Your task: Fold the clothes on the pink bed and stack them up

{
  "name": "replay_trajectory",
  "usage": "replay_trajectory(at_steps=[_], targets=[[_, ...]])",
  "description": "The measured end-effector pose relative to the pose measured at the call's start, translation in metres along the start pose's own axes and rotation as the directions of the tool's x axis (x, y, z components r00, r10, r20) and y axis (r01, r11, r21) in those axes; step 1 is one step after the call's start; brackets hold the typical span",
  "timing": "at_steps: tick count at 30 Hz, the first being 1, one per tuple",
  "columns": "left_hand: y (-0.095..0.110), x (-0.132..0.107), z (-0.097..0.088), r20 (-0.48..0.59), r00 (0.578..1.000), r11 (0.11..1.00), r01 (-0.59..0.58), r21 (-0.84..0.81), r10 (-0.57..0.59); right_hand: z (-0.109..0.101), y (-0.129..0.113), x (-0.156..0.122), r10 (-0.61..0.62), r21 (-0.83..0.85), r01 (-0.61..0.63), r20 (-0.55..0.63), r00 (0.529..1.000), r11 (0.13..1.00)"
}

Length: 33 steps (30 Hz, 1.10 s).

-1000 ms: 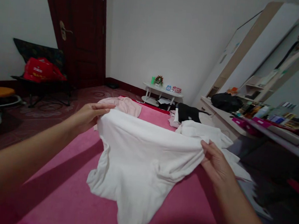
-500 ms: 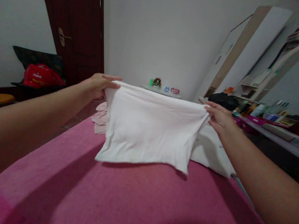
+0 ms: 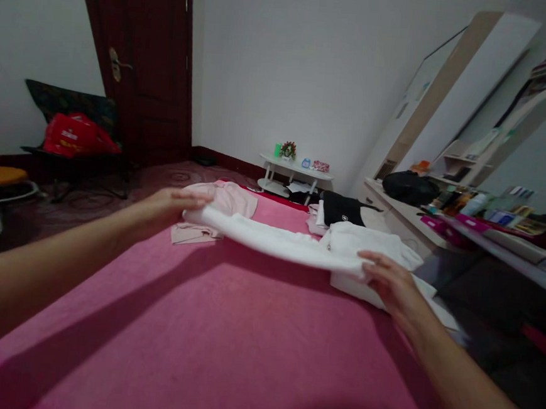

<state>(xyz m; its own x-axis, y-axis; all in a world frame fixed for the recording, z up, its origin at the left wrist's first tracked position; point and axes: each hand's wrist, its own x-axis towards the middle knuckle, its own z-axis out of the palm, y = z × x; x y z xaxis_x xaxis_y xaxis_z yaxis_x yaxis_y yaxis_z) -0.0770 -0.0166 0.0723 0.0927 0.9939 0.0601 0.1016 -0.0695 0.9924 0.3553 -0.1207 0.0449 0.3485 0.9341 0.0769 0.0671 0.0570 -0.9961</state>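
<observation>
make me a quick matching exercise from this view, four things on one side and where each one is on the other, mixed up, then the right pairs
Things
1 white garment
2 red bag
3 green container
4 pale pink garment

Places
A on the low white table by the far wall
B lying on the pink cover
C stretched between the left hand and the right hand
D on the dark chair

Right pairs: 1-C, 2-D, 3-A, 4-B
</observation>
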Motion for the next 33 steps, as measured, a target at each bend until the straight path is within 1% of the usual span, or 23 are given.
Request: replay_trajectory(at_steps=[1,2,4,5,7,9,11,14,16,19,21,23,24,26,27,28,29,30,31,32,33], targets=[[-0.021,-0.014,-0.002,0.093,0.993,0.998,0.069,0.002,-0.069,-0.004,0.020,-0.016,0.081,-0.048,-0.079,0.045,0.996,0.996],[-0.039,-0.027,-0.003,0.141,0.981,0.990,0.131,0.044,-0.136,-0.007,0.038,-0.031,0.114,-0.107,-0.108,0.056,0.992,0.988],[-0.069,-0.048,-0.004,0.177,0.957,0.969,0.210,0.133,-0.231,-0.010,0.064,-0.051,0.109,-0.232,-0.091,0.065,0.992,0.968],[-0.080,-0.054,-0.004,0.178,0.950,0.960,0.228,0.165,-0.256,-0.010,0.072,-0.056,0.093,-0.287,-0.070,0.068,0.993,0.955],[-0.092,-0.060,-0.001,0.174,0.949,0.955,0.230,0.186,-0.262,-0.008,0.079,-0.058,0.062,-0.368,-0.023,0.094,0.994,0.930],[-0.096,-0.059,0.003,0.172,0.957,0.962,0.200,0.188,-0.233,-0.005,0.079,-0.052,0.028,-0.418,0.030,0.131,0.991,0.908],[-0.097,-0.055,0.007,0.184,0.963,0.964,0.155,0.216,-0.196,-0.004,0.078,-0.045,0.017,-0.452,0.048,0.139,0.990,0.890],[-0.099,-0.054,0.009,0.240,0.958,0.947,0.077,0.313,-0.157,-0.007,0.078,-0.040,0.076,-0.484,-0.014,0.108,0.991,0.875],[-0.100,-0.056,0.006,0.277,0.950,0.924,0.028,0.381,-0.143,-0.010,0.076,-0.043,0.111,-0.490,-0.049,0.098,0.989,0.870],[-0.098,-0.064,-0.004,0.325,0.930,0.882,-0.003,0.471,-0.171,-0.015,0.065,-0.052,0.147,-0.494,-0.085,0.089,0.985,0.865],[-0.096,-0.070,-0.013,0.363,0.905,0.847,-0.006,0.532,-0.222,-0.017,0.055,-0.061,0.183,-0.501,-0.106,0.108,0.977,0.859],[-0.092,-0.075,-0.024,0.430,0.856,0.810,-0.024,0.586,-0.286,-0.021,0.048,-0.071,0.225,-0.506,-0.106,0.179,0.958,0.856],[-0.090,-0.077,-0.030,0.468,0.824,0.792,-0.039,0.609,-0.319,-0.025,0.046,-0.076,0.262,-0.513,-0.113,0.228,0.938,0.851],[-0.085,-0.078,-0.041,0.527,0.760,0.744,-0.087,0.662,-0.381,-0.033,0.044,-0.083,0.376,-0.548,-0.151,0.325,0.868,0.823],[-0.081,-0.077,-0.045,0.526,0.751,0.703,-0.117,0.701,-0.400,-0.037,0.044,-0.084,0.425,-0.577,-0.163,0.353,0.833,0.800],[-0.077,-0.075,-0.046,0.501,0.770,0.646,-0.155,0.748,-0.395,-0.041,0.043,-0.083,0.445,-0.606,-0.154,0.365,0.818,0.781],[-0.072,-0.071,-0.044,0.465,0.809,0.575,-0.200,0.794,-0.359,-0.042,0.041,-0.079,0.429,-0.629,-0.118,0.370,0.824,0.768],[-0.067,-0.067,-0.038,0.428,0.857,0.499,-0.246,0.831,-0.289,-0.042,0.038,-0.074,0.376,-0.646,-0.060,0.364,0.852,0.761],[-0.062,-0.063,-0.028,0.397,0.898,0.431,-0.286,0.856,-0.192,-0.039,0.035,-0.067,0.296,-0.655,0.007,0.351,0.888,0.756],[-0.057,-0.058,-0.014,0.385,0.919,0.383,-0.325,0.865,-0.090,-0.032,0.032,-0.059,0.217,-0.657,0.067,0.341,0.915,0.751],[-0.053,-0.053,0.003,0.399,0.917,0.361,-0.374,0.854,0.005,-0.022,0.029,-0.050,0.159,-0.651,0.110,0.339,0.927,0.751]])
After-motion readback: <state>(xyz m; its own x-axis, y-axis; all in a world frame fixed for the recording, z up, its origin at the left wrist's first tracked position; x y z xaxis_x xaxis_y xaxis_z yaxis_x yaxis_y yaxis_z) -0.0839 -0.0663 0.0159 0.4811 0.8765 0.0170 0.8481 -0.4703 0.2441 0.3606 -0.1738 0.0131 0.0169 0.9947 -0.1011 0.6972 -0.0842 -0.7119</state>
